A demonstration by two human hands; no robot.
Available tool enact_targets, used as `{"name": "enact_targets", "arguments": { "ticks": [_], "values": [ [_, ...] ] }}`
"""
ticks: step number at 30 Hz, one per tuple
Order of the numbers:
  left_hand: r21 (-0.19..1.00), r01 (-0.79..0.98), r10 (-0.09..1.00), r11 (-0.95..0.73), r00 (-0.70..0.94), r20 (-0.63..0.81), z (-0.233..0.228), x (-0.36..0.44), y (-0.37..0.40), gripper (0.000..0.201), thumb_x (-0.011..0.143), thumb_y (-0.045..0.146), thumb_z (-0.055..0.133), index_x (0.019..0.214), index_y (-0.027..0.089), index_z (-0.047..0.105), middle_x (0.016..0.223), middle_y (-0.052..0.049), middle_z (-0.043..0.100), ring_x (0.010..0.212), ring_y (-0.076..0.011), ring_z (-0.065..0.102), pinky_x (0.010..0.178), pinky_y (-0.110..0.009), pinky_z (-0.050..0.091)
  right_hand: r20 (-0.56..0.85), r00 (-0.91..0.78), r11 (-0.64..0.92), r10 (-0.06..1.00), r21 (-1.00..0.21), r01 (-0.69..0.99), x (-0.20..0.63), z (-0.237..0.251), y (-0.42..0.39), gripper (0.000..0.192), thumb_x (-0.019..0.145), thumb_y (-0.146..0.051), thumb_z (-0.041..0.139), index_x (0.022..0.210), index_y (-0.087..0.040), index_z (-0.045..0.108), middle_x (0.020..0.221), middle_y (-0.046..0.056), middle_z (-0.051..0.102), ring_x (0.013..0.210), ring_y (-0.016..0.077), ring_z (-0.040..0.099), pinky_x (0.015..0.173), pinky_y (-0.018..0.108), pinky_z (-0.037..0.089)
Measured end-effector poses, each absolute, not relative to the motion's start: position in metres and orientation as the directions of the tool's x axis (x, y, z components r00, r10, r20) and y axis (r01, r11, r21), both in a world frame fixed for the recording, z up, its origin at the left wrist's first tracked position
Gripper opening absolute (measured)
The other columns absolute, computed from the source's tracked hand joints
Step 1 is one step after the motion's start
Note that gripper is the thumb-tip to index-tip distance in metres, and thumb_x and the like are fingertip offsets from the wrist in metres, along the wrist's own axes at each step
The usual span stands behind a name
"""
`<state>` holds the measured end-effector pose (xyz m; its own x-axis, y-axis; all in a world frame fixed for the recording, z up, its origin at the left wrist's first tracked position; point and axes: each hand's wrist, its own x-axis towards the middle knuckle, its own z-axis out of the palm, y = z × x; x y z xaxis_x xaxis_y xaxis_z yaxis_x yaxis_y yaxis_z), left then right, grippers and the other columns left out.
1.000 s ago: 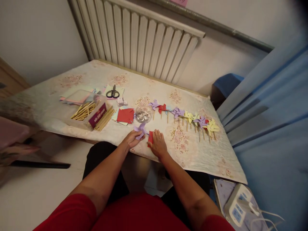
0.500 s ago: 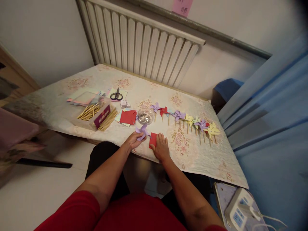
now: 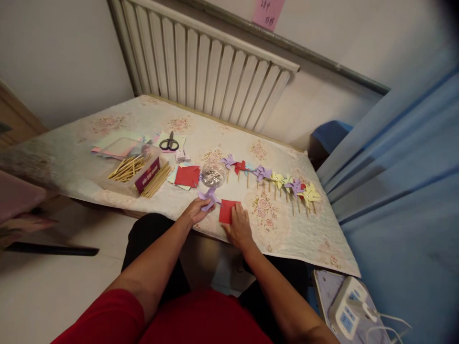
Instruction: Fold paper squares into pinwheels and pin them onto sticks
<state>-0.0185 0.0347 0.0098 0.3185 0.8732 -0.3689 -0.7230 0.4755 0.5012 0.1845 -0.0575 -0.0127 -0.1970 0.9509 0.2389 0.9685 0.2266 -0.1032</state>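
My left hand (image 3: 194, 210) grips a purple paper pinwheel (image 3: 210, 197) at the near edge of the table (image 3: 71, 157). Just to its right, my right hand (image 3: 239, 226) lies flat on a red paper square (image 3: 226, 211), fingers pressing its right side. Behind both hands stands a clear round container of shiny bits (image 3: 213, 175). A row of finished pinwheels on sticks (image 3: 276, 180), purple, red and yellow, runs off to the right.
A stack of red paper squares (image 3: 187, 176), a box of wooden sticks (image 3: 138, 169), scissors (image 3: 169, 143) and pastel sheets (image 3: 118, 145) lie at the left. A radiator (image 3: 201, 62) stands behind; a blue curtain (image 3: 401, 172) hangs right. A power strip (image 3: 353, 313) sits near right.
More of the red square shows from under my right hand, which has slid to its right side. My left hand keeps hold of the purple pinwheel. The view shifted slightly.
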Motion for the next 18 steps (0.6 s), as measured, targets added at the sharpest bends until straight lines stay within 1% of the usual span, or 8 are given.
{"name": "enact_targets", "arguments": {
  "ticks": [3, 7, 13, 15, 18],
  "values": [
    [0.498, -0.724, 0.871, 0.478, 0.318, -0.374, 0.007, -0.019, 0.035, 0.019, 0.072, -0.006, 0.071, 0.079, 0.011, 0.066, 0.072, -0.004, 0.070, 0.068, -0.0138, 0.068, 0.072, -0.029, 0.061, 0.217, -0.239, 0.263, 0.946, -0.091, 0.960, 0.173, -0.012, -0.052, 0.077, 0.096, -0.051, 0.057, 0.151, 0.001, 0.042, 0.161, 0.029, 0.035, 0.153, 0.0385, 0.028, 0.122, 0.058, 0.023],
    [0.492, -0.728, 0.872, 0.477, 0.326, -0.364, 0.005, -0.020, 0.035, 0.019, 0.071, -0.006, 0.073, 0.079, 0.011, 0.066, 0.073, -0.004, 0.071, 0.068, -0.0139, 0.068, 0.074, -0.031, 0.061, 0.209, -0.249, 0.270, 0.946, -0.079, 0.960, 0.168, -0.013, -0.053, 0.073, 0.098, -0.049, 0.054, 0.150, 0.001, 0.044, 0.159, 0.029, 0.038, 0.152, 0.0377, 0.030, 0.122, 0.058, 0.024],
    [0.494, -0.725, 0.872, 0.480, 0.333, -0.358, 0.007, -0.020, 0.030, 0.021, 0.068, -0.005, 0.076, 0.081, 0.010, 0.068, 0.074, -0.004, 0.071, 0.066, -0.0130, 0.068, 0.072, -0.029, 0.059, 0.230, -0.248, 0.271, 0.941, -0.074, 0.960, 0.169, -0.013, -0.057, 0.068, 0.101, -0.047, 0.049, 0.149, 0.000, 0.046, 0.158, 0.027, 0.041, 0.151, 0.0369, 0.033, 0.122, 0.057, 0.025],
    [0.494, -0.731, 0.875, 0.471, 0.317, -0.366, 0.008, -0.025, 0.026, 0.024, 0.066, -0.005, 0.078, 0.082, 0.010, 0.068, 0.076, -0.004, 0.072, 0.068, -0.0138, 0.068, 0.072, -0.030, 0.059, 0.244, -0.254, 0.278, 0.936, -0.069, 0.958, 0.169, -0.014, -0.058, 0.067, 0.102, -0.047, 0.047, 0.148, 0.001, 0.047, 0.157, 0.027, 0.043, 0.151, 0.0368, 0.033, 0.122, 0.056, 0.025],
    [0.501, -0.725, 0.873, 0.473, 0.308, -0.378, 0.013, -0.042, 0.015, 0.025, 0.063, -0.002, 0.081, 0.081, 0.011, 0.068, 0.073, -0.003, 0.071, 0.065, -0.0137, 0.066, 0.072, -0.030, 0.059, 0.274, -0.268, 0.293, 0.924, -0.053, 0.955, 0.168, -0.017, -0.058, 0.066, 0.102, -0.047, 0.046, 0.148, 0.002, 0.047, 0.156, 0.028, 0.044, 0.150, 0.0370, 0.034, 0.122, 0.057, 0.025]
  ]
}}
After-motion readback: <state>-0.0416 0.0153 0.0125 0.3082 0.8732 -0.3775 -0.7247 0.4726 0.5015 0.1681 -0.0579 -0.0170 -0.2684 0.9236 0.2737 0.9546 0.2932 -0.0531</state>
